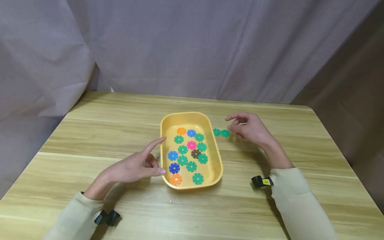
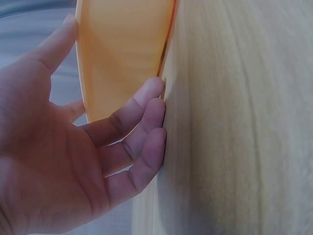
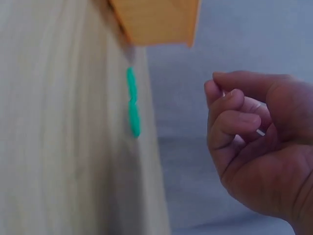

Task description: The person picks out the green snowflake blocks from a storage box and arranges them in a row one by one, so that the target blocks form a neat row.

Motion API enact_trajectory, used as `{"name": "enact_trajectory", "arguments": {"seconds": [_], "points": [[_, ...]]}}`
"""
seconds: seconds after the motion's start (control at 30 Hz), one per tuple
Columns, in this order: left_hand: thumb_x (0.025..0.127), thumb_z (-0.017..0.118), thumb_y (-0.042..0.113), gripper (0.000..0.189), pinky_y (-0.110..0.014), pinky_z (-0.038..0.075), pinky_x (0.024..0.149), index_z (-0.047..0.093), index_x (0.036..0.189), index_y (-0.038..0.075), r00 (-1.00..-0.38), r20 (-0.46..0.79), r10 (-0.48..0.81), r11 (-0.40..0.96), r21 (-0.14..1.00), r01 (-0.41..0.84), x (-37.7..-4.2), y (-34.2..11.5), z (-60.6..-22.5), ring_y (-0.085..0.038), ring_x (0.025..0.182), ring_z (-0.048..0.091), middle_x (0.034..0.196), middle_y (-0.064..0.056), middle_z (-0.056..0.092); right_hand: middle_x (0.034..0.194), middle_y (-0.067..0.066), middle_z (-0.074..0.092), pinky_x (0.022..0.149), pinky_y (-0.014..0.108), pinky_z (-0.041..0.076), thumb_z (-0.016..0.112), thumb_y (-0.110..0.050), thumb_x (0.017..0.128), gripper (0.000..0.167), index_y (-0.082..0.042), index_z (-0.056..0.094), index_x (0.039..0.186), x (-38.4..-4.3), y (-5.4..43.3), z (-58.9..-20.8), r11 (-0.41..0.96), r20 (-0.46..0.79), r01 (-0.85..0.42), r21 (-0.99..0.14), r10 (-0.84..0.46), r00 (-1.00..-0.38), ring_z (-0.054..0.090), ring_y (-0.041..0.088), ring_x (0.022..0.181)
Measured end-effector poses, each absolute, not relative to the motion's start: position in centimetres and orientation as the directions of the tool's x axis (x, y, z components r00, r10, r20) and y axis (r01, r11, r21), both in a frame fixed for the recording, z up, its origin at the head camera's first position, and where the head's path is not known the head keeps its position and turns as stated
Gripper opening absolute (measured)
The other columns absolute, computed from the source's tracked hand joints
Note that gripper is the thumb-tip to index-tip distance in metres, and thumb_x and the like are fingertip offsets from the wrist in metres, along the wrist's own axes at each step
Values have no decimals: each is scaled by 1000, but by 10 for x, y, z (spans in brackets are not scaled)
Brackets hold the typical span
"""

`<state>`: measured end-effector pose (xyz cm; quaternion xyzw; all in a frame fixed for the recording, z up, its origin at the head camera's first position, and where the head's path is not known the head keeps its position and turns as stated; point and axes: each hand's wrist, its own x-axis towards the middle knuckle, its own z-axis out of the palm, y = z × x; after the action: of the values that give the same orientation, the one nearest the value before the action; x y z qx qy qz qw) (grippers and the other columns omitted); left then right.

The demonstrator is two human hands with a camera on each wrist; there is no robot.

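Observation:
A yellow plastic tray [image 1: 216, 156] stands on the table with several flat, notched plastic discs in it, mostly green, plus blue, orange, pink and brown ones. My left hand [image 1: 136, 165] is at its left side, index fingertip and thumb tip at the rim. In the left wrist view, the other fingers [image 2: 152, 115] are loosely bent beside the tray's outer wall, low by the tabletop. To the right of the tray lie two green discs [image 1: 225, 133] joined edge to edge. Close by them, my right hand [image 1: 250, 128] hovers over the table, fingers loosely bent and holding nothing.
Wooden tabletop [image 1: 99, 133] surrounds the tray on all sides. A grey curtain [image 1: 168, 50] hangs behind the far edge. Small black cameras sit at both wrists, the right one [image 1: 261, 181] with a yellow label.

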<state>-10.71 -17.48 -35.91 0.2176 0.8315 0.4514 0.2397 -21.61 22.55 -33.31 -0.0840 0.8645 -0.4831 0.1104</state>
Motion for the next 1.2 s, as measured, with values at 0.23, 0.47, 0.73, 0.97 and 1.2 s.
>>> {"name": "enact_trajectory", "arguments": {"seconds": [0.23, 0.47, 0.73, 0.97, 1.2], "points": [[100, 76, 35, 101, -31, 57, 79, 4, 171, 27, -795, -202, 573, 506, 850, 149, -108, -174, -359, -21, 87, 71, 97, -7, 72, 93, 10, 70, 55, 25, 45, 75, -11, 96, 26, -8, 74, 122, -195, 205, -311, 517, -5, -191, -834, -353, -936, 54, 9, 60], [99, 75, 36, 101, -33, 57, 81, 4, 171, 28, -796, -207, 569, 512, 847, 146, -110, -172, -358, -21, 88, 71, 98, -7, 72, 92, 9, 72, 61, 24, 44, 77, -5, 94, 24, -7, 76, 118, -177, 186, -306, 481, 57, -327, -813, -494, -868, 58, 16, 73], [99, 75, 36, 101, -33, 57, 82, 5, 171, 27, -796, -202, 571, 510, 847, 151, -111, -170, -358, -20, 88, 71, 98, -7, 72, 90, 1, 72, 67, 27, 50, 76, -4, 94, 25, -13, 78, 117, -165, 175, -314, 525, 9, -415, -743, -612, -791, 62, 21, 81], [99, 76, 36, 101, -32, 56, 80, 5, 171, 27, -797, -197, 571, 505, 849, 152, -111, -170, -358, -20, 87, 70, 98, -7, 72, 88, -1, 72, 65, 25, 47, 74, -4, 96, 26, -13, 77, 120, -157, 169, -317, 516, -77, -460, -722, -721, -689, 58, 16, 75], [99, 76, 36, 101, -32, 56, 80, 6, 171, 27, -800, -202, 565, 510, 848, 146, -110, -170, -358, -21, 87, 70, 97, -7, 72, 85, -3, 71, 67, 24, 51, 72, -3, 96, 23, -12, 76, 116, -151, 160, -322, 526, -144, -476, -705, -763, -630, 61, 12, 76]]}}
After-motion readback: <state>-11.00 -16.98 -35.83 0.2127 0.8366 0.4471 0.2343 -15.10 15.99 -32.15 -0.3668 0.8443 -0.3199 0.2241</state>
